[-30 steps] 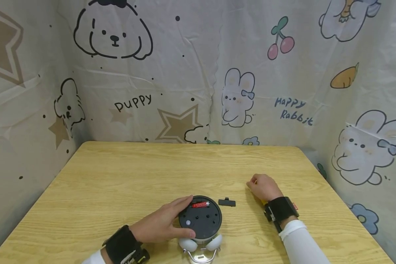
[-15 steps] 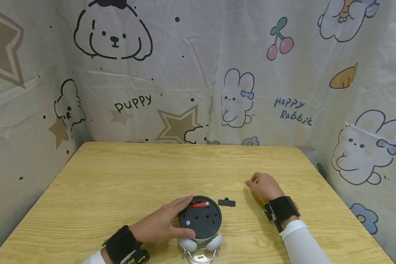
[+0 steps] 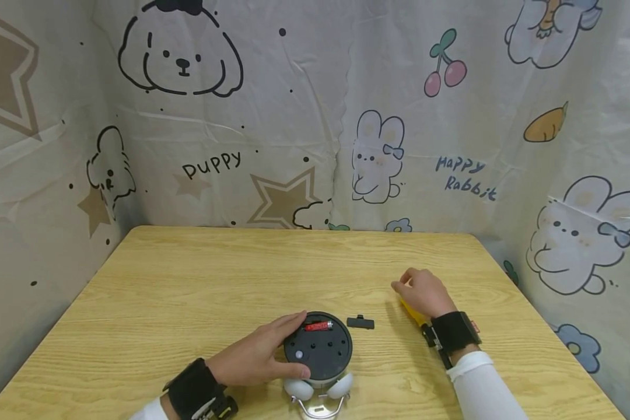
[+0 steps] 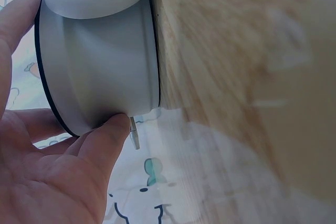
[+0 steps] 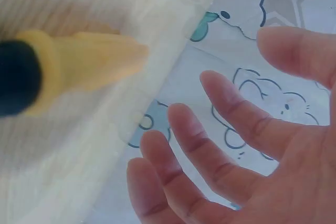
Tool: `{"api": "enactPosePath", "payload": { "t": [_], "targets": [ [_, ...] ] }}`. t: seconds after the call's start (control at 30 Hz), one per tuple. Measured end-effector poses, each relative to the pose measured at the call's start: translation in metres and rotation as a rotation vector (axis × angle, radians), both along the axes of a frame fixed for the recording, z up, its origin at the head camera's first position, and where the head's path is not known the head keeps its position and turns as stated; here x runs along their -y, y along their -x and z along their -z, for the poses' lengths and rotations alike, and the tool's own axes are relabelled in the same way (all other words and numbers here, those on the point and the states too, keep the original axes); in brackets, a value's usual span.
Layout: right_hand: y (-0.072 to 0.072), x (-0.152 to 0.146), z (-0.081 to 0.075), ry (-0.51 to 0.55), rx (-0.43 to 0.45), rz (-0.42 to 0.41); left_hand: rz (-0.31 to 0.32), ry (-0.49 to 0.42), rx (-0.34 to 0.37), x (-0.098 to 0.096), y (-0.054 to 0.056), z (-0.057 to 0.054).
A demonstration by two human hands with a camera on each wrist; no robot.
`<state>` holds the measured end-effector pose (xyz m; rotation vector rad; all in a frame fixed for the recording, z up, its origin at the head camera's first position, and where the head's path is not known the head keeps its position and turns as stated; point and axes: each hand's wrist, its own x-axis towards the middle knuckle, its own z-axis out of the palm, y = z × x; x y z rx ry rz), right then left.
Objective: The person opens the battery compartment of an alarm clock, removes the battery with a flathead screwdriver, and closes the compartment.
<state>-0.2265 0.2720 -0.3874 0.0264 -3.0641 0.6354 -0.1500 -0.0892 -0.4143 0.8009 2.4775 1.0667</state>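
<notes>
A twin-bell alarm clock [image 3: 322, 356] lies face down near the front of the table, its black back up and its bells toward me. My left hand [image 3: 262, 350] grips the clock's left side, thumb by the bells and fingers at the far rim. The left wrist view shows the thumb and fingers around its white casing [image 4: 100, 72]. A red battery [image 3: 318, 326] sits in the slot in the back. My right hand [image 3: 424, 291] is at the right with nothing in it, fingers loosely bent. Beneath it lies a yellow, dark-ended tapered tool [image 5: 68, 61], partly hidden in the head view.
A small black battery cover [image 3: 360, 322] lies just right of the clock. The wooden table [image 3: 215, 262] is bordered at the back and sides by a printed curtain [image 3: 294, 116].
My right hand has loosened its fingers and shifted slightly up and away, and more of the yellow tool shows beneath it. The left hand and clock have stayed in place.
</notes>
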Motion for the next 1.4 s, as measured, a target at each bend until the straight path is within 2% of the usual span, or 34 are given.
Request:
{"api": "enactPosePath", "payload": {
  "t": [0.43,0.63,1.17,1.4],
  "targets": [
    [-0.013,0.014,-0.020,0.009,-0.099,-0.019,0.002,-0.001,-0.001,0.000,0.000,0.001],
    [-0.020,0.025,-0.027,0.034,-0.204,-0.039,0.000,0.006,-0.004,0.000,0.000,0.002],
    [-0.042,0.064,-0.030,0.145,-0.512,-0.199,0.002,0.001,-0.008,0.000,-0.001,-0.002],
    [-0.050,0.078,-0.027,0.131,-0.549,-0.331,0.006,0.001,-0.013,0.000,0.000,-0.001]
  ]
}}
